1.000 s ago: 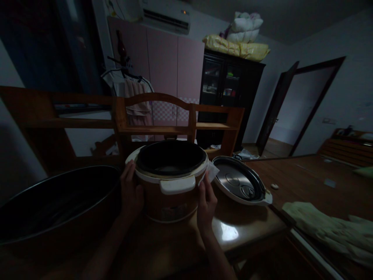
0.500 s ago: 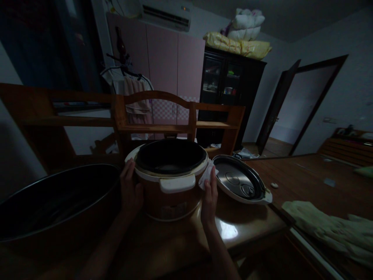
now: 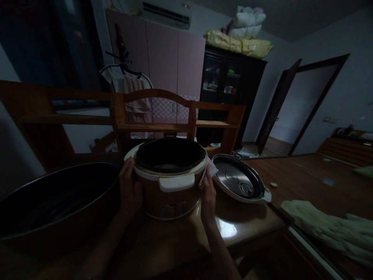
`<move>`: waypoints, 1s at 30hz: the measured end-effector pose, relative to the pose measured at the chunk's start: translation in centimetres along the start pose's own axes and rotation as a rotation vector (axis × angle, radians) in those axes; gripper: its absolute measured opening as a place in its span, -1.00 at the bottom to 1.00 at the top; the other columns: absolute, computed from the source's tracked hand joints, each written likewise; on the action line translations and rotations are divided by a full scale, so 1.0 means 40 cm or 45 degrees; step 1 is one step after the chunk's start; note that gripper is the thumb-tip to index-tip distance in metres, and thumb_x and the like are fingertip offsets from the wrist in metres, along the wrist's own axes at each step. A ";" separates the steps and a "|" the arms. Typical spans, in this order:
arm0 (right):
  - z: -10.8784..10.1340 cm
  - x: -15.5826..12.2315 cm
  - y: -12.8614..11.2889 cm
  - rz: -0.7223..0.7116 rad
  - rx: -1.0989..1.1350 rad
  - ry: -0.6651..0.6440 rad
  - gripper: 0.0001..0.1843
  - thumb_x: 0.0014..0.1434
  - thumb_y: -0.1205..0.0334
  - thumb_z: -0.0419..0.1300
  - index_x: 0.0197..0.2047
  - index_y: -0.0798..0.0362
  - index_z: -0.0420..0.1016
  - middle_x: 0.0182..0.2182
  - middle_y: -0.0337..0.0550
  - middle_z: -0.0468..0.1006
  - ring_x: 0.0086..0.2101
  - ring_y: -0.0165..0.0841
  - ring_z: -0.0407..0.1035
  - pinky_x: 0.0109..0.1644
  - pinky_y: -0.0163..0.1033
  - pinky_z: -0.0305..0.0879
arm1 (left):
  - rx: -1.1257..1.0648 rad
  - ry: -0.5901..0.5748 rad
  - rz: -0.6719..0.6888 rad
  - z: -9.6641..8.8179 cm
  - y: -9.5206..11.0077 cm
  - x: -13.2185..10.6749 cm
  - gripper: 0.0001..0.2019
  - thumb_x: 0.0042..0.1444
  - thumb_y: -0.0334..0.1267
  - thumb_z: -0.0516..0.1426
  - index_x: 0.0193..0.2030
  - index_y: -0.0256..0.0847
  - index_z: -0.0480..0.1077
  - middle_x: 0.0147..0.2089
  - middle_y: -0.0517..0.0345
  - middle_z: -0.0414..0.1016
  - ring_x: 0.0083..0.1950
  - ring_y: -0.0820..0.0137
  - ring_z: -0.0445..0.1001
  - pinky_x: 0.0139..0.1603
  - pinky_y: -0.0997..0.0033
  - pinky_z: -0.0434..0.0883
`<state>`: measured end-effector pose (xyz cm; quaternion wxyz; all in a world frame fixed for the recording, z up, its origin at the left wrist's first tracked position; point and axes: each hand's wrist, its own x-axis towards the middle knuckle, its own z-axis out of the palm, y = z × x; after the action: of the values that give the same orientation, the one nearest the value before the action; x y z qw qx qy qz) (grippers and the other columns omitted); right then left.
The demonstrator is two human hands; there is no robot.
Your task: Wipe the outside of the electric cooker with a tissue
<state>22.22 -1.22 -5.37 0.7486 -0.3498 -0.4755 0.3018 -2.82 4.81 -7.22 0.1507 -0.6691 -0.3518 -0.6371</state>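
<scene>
A rice cooker [image 3: 171, 198] with a white rim and handle stands lidless on the table, its dark inner pot [image 3: 171, 153] showing. Against the cooker's left side rests my left hand [image 3: 129, 186], fingers stretched along the wall. On the opposite side my right hand [image 3: 208, 194] presses a white cloth or tissue [image 3: 212, 168] to the cooker's wall just below the rim. The round lid [image 3: 239, 179] lies to the right, its metal inner face up. Left of my left hand sits a large dark pot [image 3: 58, 194]; what it holds is too dark to make out.
A wooden rack [image 3: 157, 126] with shelves stands behind the cooker. Pale green cloth [image 3: 320, 225] lies at the right, near a small round white object [image 3: 273, 184]. Farther back are a pink wardrobe [image 3: 161, 66], a dark cabinet [image 3: 233, 85] and an open door [image 3: 279, 105].
My right hand has shifted slightly up and forward along the cooker's side with the white cloth. My left hand has stayed on the cooker almost unmoved.
</scene>
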 end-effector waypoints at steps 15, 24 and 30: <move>0.000 -0.111 0.007 0.142 -0.145 -0.109 -0.39 0.48 -0.06 -0.06 0.50 -0.20 -0.09 0.49 -0.37 -0.10 0.47 -0.32 -0.24 0.53 -0.02 -0.28 | 0.026 0.009 -0.013 0.000 0.000 -0.002 -0.33 0.40 0.15 -0.16 0.51 -0.18 -0.01 0.50 -0.17 0.02 0.51 0.05 0.04 0.49 -0.14 0.05; -0.011 -0.008 0.001 0.026 -0.056 -0.079 -0.44 0.45 -0.10 -0.03 0.44 -0.20 0.14 0.46 -0.36 0.05 0.45 -0.27 -0.14 0.52 0.03 -0.24 | 0.017 0.019 -0.010 0.001 0.000 -0.001 -0.32 0.39 0.15 -0.15 0.51 -0.18 -0.01 0.50 -0.18 0.04 0.51 0.05 0.04 0.49 -0.14 0.05; -0.024 -0.051 0.014 0.136 -0.024 -0.050 -0.42 0.46 -0.10 -0.04 0.46 -0.17 0.08 0.45 -0.34 0.07 0.45 -0.29 -0.10 0.51 0.01 -0.24 | 0.023 0.032 -0.006 0.004 -0.003 -0.002 -0.31 0.39 0.18 -0.16 0.50 -0.18 0.00 0.49 -0.19 0.04 0.50 0.05 0.04 0.48 -0.14 0.05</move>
<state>22.30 -2.72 -7.15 0.7187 -0.3759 -0.4734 0.3436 -2.77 4.98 -7.35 0.1597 -0.6587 -0.3574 -0.6426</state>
